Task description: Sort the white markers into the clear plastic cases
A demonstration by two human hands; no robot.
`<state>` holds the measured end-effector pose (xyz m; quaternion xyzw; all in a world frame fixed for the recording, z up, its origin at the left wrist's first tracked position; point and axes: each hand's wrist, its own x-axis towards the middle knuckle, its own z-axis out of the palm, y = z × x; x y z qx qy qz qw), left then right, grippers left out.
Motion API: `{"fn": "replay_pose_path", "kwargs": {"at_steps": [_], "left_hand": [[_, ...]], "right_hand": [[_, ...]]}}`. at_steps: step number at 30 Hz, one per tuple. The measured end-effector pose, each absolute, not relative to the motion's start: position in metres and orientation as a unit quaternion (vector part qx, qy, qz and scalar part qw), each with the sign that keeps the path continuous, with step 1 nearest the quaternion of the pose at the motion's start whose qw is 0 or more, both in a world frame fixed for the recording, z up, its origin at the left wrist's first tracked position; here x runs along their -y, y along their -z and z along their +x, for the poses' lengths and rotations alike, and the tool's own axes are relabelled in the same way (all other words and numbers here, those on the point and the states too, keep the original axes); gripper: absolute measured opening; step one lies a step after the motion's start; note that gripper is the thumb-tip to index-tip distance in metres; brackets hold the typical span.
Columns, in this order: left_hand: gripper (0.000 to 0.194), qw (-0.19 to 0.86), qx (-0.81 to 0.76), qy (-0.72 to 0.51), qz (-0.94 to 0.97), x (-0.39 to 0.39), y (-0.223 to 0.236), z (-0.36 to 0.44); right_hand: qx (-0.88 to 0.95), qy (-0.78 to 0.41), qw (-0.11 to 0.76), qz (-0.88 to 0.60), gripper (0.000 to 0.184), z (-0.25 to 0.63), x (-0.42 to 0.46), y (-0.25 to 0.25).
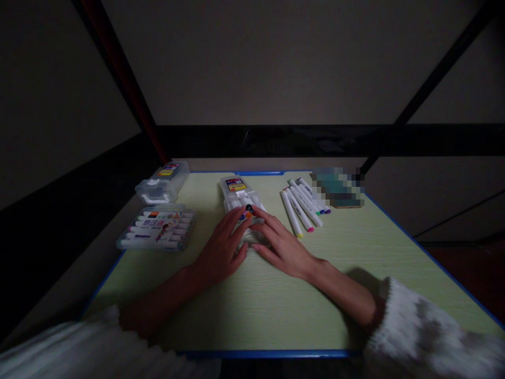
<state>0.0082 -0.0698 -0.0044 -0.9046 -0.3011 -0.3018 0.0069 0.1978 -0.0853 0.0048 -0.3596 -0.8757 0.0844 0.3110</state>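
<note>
A clear plastic marker case (236, 185) with a label lies mid-table, white markers (241, 202) inside it. Their coloured ends, one of them black, show between my fingertips. My left hand (221, 247) curves around the left side of the case, its fingertips at the marker ends. From the right, my right hand (286, 250) bends around the same case, index fingertip beside the black end. Both thumbs are low, near the clear plastic at the case's near end. My fingers hide part of the case and markers.
Several loose white markers (302, 205) lie right of the case, beside a partly pixelated phone-like flat object (341, 192). On the left are a closed clear case (163, 184) and a flat pack of markers (158, 229). Blue edging (268, 353) borders the table.
</note>
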Motion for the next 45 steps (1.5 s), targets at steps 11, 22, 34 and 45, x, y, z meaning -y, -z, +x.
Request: {"fn": "replay_pose_path", "kwargs": {"at_steps": [11,22,34,45], "left_hand": [[0.056,-0.002,0.305,0.299,-0.904,0.069,0.004,0.008],[0.049,0.01,0.302,0.288,-0.909,0.067,0.004,0.007],[0.051,0.024,0.293,0.314,-0.903,0.066,0.005,0.006],[0.016,0.05,0.193,0.28,-0.939,0.062,0.0,0.002]], "right_hand": [[0.875,-0.09,0.312,-0.358,0.028,0.198,0.084,-0.003],[0.876,-0.086,0.308,-0.36,0.028,0.198,0.084,-0.002],[0.88,-0.078,0.305,-0.357,0.029,0.199,0.085,-0.003],[0.9,0.02,0.255,-0.353,0.026,0.208,0.081,-0.005]]}}
